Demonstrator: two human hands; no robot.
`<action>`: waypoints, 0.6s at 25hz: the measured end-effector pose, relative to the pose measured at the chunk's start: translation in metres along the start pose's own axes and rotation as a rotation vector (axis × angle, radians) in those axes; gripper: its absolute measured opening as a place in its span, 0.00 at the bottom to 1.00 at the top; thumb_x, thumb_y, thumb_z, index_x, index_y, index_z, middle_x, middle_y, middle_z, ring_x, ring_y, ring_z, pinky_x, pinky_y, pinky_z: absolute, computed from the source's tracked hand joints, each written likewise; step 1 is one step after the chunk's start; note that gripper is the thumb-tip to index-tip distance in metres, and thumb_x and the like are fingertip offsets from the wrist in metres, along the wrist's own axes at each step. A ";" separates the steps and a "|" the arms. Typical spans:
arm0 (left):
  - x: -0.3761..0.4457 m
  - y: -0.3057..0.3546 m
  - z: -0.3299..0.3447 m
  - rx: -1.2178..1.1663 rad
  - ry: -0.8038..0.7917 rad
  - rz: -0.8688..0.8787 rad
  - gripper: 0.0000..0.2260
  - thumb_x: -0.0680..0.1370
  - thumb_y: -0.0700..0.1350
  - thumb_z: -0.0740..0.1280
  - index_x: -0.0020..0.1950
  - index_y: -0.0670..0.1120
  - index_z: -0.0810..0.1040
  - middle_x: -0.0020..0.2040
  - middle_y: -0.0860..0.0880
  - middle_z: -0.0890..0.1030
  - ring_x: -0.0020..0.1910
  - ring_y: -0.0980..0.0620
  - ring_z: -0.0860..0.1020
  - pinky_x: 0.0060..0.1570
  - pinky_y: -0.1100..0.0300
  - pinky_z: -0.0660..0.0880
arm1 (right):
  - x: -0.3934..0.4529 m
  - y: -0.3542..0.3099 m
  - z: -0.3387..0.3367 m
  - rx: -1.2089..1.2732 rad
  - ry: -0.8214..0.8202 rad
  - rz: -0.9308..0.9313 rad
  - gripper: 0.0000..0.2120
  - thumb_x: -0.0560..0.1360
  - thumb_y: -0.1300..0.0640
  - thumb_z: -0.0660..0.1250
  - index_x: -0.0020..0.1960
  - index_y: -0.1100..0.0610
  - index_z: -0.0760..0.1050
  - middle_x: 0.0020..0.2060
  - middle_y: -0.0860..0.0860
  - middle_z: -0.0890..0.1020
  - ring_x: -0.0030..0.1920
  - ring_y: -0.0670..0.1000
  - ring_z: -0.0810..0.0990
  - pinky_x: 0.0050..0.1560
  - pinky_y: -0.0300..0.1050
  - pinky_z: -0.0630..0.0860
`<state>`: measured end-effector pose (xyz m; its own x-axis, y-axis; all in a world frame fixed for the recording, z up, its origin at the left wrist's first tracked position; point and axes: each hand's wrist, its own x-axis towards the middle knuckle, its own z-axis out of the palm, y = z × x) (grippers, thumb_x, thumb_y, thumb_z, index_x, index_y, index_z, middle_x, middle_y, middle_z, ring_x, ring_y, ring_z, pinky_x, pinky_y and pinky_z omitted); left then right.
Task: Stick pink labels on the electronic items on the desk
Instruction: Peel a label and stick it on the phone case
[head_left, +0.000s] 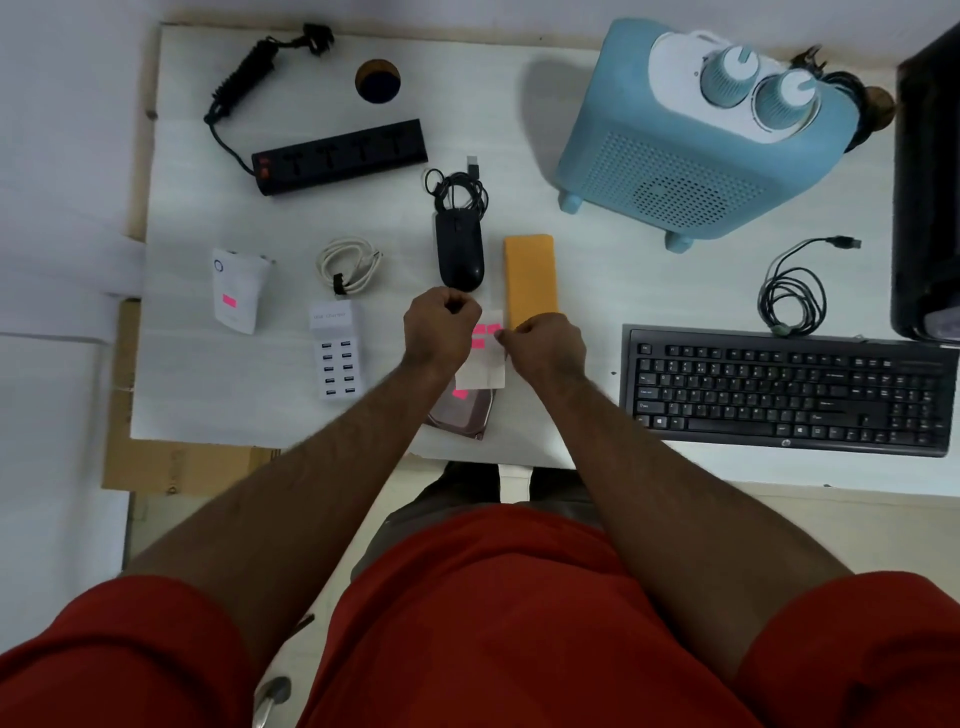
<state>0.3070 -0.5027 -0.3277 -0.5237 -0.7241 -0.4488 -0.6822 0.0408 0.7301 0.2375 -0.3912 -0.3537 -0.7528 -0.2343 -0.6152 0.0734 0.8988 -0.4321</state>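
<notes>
Both of your hands are working the label sheet (485, 358), which is lying between them with its long axis running toward you. Your left hand (441, 327) is curling closed at the sheet's far corner, though what it is pinching I cannot tell; your right hand (545, 345) is pinching at a pink label (492, 329). Just beyond your left hand the unlabelled mouse (460, 249) is lying lengthwise, nearest that hand. Below your wrists the hard drive (465, 410) is already wearing pink.

White surface (597, 270), wood edge exposed far-left of hand. Round cable hole (377, 80) at far side. Flattened cardboard (156, 457) on pale floor (52, 467), near-left. Light dim, even.
</notes>
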 end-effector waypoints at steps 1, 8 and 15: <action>0.002 0.001 0.001 -0.002 0.004 0.007 0.06 0.76 0.41 0.67 0.47 0.40 0.83 0.44 0.45 0.84 0.42 0.51 0.79 0.41 0.61 0.75 | 0.001 0.002 -0.003 0.001 0.024 0.021 0.23 0.72 0.36 0.70 0.45 0.58 0.84 0.40 0.52 0.84 0.42 0.54 0.82 0.40 0.42 0.71; 0.011 0.007 0.023 0.046 -0.014 0.014 0.08 0.77 0.44 0.68 0.48 0.40 0.82 0.44 0.45 0.84 0.44 0.49 0.81 0.44 0.59 0.76 | 0.016 0.002 -0.010 0.129 0.244 -0.049 0.26 0.73 0.45 0.72 0.65 0.58 0.74 0.60 0.58 0.78 0.60 0.61 0.77 0.57 0.52 0.74; 0.027 0.009 0.030 0.056 0.057 -0.034 0.07 0.76 0.44 0.68 0.48 0.41 0.83 0.45 0.45 0.84 0.45 0.48 0.80 0.47 0.55 0.78 | 0.039 -0.011 -0.001 -0.059 0.198 -0.031 0.42 0.68 0.41 0.76 0.73 0.58 0.64 0.65 0.60 0.71 0.65 0.62 0.71 0.62 0.56 0.72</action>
<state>0.2711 -0.5016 -0.3487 -0.4704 -0.7640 -0.4416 -0.7276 0.0527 0.6840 0.2069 -0.4098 -0.3727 -0.8683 -0.1904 -0.4580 0.0138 0.9137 -0.4060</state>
